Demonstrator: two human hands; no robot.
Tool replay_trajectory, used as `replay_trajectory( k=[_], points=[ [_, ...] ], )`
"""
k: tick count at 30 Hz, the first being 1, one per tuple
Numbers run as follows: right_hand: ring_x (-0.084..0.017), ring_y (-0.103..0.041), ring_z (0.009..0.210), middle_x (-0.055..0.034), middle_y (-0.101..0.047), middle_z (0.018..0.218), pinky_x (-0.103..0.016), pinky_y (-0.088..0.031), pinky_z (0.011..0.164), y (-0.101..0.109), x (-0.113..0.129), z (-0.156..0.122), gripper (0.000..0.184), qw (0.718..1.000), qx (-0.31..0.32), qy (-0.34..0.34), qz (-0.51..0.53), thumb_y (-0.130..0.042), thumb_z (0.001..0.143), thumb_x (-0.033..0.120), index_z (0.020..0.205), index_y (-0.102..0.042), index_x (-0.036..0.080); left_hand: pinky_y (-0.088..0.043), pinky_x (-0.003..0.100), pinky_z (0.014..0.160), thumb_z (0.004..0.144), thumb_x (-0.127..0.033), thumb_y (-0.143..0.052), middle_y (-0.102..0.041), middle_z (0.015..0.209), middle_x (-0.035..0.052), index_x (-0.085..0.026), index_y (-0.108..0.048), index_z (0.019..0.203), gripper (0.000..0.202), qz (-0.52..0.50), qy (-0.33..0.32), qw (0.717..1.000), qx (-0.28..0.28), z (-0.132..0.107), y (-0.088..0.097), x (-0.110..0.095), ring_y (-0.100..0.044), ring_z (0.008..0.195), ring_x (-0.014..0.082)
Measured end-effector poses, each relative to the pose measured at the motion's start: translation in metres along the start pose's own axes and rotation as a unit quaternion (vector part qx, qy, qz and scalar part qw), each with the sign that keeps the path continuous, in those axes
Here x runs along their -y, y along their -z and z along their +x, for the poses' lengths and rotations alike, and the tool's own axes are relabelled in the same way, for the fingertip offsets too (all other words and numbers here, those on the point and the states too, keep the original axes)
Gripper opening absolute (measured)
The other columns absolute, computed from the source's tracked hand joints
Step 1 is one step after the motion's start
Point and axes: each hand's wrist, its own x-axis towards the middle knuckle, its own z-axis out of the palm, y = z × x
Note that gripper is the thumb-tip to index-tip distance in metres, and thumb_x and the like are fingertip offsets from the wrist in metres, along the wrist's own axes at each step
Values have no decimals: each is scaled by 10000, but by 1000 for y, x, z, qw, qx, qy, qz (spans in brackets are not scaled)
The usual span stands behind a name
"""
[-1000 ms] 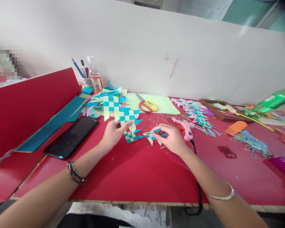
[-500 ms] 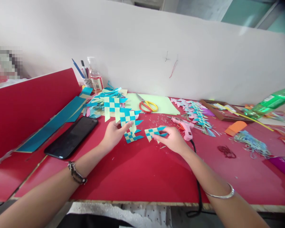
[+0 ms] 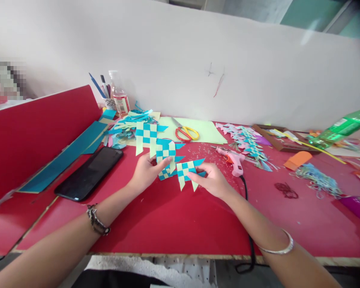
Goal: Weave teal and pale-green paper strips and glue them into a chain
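Observation:
My left hand (image 3: 144,173) pinches the lower end of a chain of woven blue and pale-green paper squares (image 3: 156,146) that runs up and left across the red table (image 3: 174,220). My right hand (image 3: 211,180) grips a single small woven paper square (image 3: 187,171) by its right side. That loose square sits right beside the chain's lowest square and touches or overlaps it. Both hands hover just above the table.
A black phone (image 3: 90,173) lies at the left beside blue paper strips (image 3: 66,158). Red-and-yellow scissors (image 3: 186,133) rest on a pale-green sheet (image 3: 198,132). A pink glue gun (image 3: 234,162) lies right of my hand. More woven pieces (image 3: 249,146), a green bottle (image 3: 342,129) and scraps lie at the right.
My right hand has lifted the small woven square and carried it left until it meets the end of the chain. My left hand has shifted the chain slightly right.

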Motion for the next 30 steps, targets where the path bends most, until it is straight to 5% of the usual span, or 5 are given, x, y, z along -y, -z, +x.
replay_trajectory(
  k=[21, 30],
  points=[
    [-153, -577, 650, -27, -653, 727, -251, -431, 591, 0, -2, 3, 247, 1000, -1, -21, 3, -534, 705, 373, 756, -643, 158, -444, 237, 553, 703, -399, -542, -631, 663, 22, -138, -602, 684, 268, 30, -11, 999, 18, -3, -2, -3, -561, 595, 132],
    [-187, -610, 796, -47, -671, 845, -298, -468, 706, -10, -3, 2, 269, 981, -38, -78, 172, -627, 633, 354, 828, -650, 169, -419, 223, 528, 709, -417, -528, -619, 654, 19, -138, -594, 705, 288, 60, -25, 998, 24, -4, -3, 1, -541, 571, 129]
  ],
)
